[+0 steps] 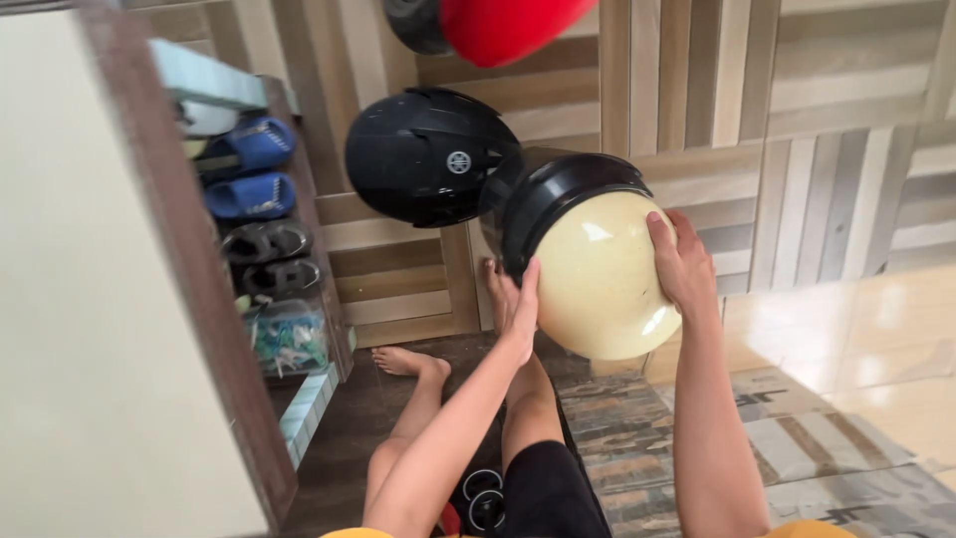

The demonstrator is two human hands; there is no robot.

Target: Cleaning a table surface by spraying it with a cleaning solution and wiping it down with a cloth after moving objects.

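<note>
I hold a cream helmet (pixel 602 279) with a black rim and dark visor up in front of me, its visor end turned toward the tiled wall. My left hand (pixel 520 304) presses its left side, and my right hand (pixel 680 261) grips its right side. A black helmet (pixel 428 154) hangs on the wall just left of it, nearly touching the visor. A red helmet (pixel 498 27) hangs higher up, cut off by the frame's top edge. My bare legs and feet (pixel 410 362) show below.
At the left, a shoe rack (pixel 289 239) holds blue slippers (pixel 249 169), black sandals (pixel 267 257) and a clear bag. A pale wall or door panel (pixel 90 329) with a brown frame fills the left side. Glossy floor tiles (pixel 876 339) lie at the right.
</note>
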